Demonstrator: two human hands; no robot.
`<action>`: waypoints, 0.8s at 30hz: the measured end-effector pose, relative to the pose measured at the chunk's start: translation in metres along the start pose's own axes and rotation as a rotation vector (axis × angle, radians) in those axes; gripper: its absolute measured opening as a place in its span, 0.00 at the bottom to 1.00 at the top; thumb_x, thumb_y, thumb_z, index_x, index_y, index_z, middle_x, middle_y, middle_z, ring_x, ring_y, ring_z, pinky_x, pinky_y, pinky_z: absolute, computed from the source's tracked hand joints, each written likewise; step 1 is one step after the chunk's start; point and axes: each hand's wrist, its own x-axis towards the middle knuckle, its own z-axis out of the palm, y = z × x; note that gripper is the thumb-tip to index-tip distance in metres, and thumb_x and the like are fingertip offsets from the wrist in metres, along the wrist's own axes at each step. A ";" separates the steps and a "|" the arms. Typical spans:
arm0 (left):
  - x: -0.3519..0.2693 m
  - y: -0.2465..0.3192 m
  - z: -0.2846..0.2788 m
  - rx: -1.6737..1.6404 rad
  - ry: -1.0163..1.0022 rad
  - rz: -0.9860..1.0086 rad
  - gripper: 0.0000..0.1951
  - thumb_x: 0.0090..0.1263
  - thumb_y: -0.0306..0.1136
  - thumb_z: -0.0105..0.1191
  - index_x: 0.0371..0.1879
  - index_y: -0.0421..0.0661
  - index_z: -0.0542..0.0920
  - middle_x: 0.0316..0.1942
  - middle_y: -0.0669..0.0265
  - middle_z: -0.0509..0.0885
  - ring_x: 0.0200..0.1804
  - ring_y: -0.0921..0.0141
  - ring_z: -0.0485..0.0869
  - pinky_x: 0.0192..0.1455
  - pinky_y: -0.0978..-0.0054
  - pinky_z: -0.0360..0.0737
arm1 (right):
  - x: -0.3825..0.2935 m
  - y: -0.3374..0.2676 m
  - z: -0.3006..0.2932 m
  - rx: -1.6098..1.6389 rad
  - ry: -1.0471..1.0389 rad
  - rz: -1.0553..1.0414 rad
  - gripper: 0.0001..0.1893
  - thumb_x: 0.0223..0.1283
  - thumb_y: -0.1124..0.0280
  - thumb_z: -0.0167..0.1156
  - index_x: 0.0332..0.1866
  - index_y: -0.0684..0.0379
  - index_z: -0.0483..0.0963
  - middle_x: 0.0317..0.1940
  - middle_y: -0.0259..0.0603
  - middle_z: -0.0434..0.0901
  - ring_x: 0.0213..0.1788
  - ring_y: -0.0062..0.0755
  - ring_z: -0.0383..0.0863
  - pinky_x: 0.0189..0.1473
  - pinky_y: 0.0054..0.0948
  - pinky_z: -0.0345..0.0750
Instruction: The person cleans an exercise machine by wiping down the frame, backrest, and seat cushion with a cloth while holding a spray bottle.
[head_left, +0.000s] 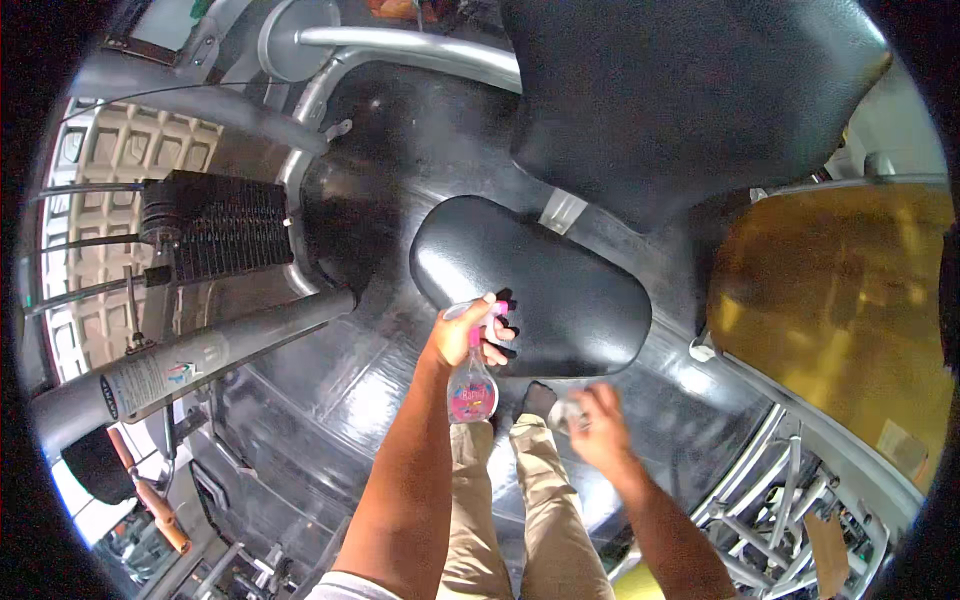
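Note:
My left hand (466, 330) grips the head of a clear plastic spray bottle (472, 394) with a pink trigger and a pink label, held over the near left part of a black padded seat (547, 285). To the right, my right hand (604, 427) is closed around a crumpled whitish cloth (568, 415), close in front of the seat's near edge and apart from it. The right hand is slightly blurred. Light reflects off the seat's smooth cover.
A large black backrest pad (660, 97) rises beyond the seat. A weight stack (232, 229) and a thick grey metal tube (195, 367) stand at left. At right are a yellowish panel (825, 300) and a metal rack of bars (787, 510). My feet are on dark, shiny flooring.

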 end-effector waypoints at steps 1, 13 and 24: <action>0.006 -0.003 0.003 -0.006 -0.007 -0.007 0.27 0.70 0.55 0.60 0.49 0.38 0.81 0.33 0.52 0.88 0.20 0.59 0.86 0.24 0.63 0.83 | 0.012 0.005 -0.019 -0.046 0.105 -0.040 0.24 0.48 0.74 0.67 0.55 0.57 0.77 0.52 0.52 0.74 0.57 0.57 0.73 0.61 0.48 0.72; 0.001 0.002 0.002 0.017 0.021 0.004 0.28 0.70 0.57 0.58 0.48 0.39 0.80 0.32 0.52 0.88 0.18 0.60 0.84 0.23 0.65 0.83 | 0.116 0.017 -0.011 -0.340 0.516 0.038 0.18 0.58 0.63 0.69 0.53 0.55 0.82 0.58 0.58 0.74 0.56 0.58 0.73 0.56 0.49 0.73; 0.002 0.002 0.003 -0.036 0.004 0.010 0.27 0.70 0.54 0.60 0.49 0.37 0.80 0.32 0.52 0.87 0.19 0.59 0.85 0.24 0.62 0.86 | -0.029 0.016 0.039 0.181 0.136 0.001 0.12 0.49 0.75 0.71 0.39 0.64 0.80 0.42 0.45 0.79 0.45 0.45 0.81 0.48 0.38 0.79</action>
